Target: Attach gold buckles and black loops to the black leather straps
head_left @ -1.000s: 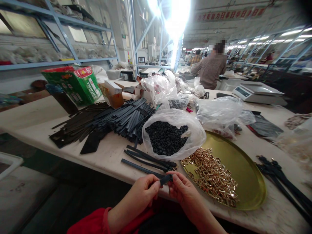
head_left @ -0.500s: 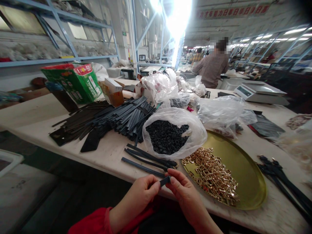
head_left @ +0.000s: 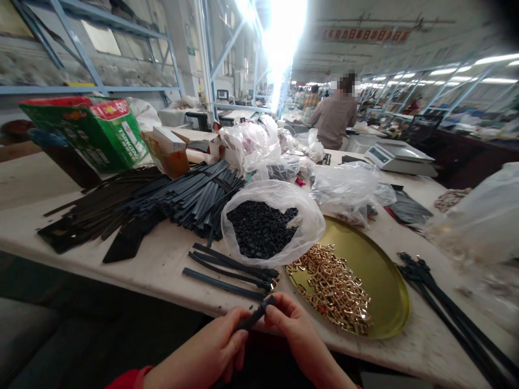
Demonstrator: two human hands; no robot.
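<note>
Between my hands, at the table's front edge, is a dark strap [head_left: 255,316]. My left hand [head_left: 217,346] is closed round its lower part. My right hand [head_left: 292,327] pinches the upper end between thumb and fingers; a small dark band seems to sit there, partly hidden by the fingertips. Just beyond lie several dark strap pieces [head_left: 221,283], with gold-coloured metal at their right ends. Behind them an open plastic bag [head_left: 312,237] holds many small black loops [head_left: 263,229]. Right of it, gold buckles [head_left: 338,292] are heaped on a round gold tray [head_left: 387,281].
A pile of dark strips [head_left: 194,197] lies at left, before a green box [head_left: 109,138]. Finished-looking black straps [head_left: 441,302] lie right of the tray. Farther back are clear plastic bags [head_left: 344,183], a scale [head_left: 401,156] and a person [head_left: 332,119] facing away.
The view has swung right, shifting the table's contents left. My left hand has drawn down and left from my right hand, so more of the strap shows between them.
</note>
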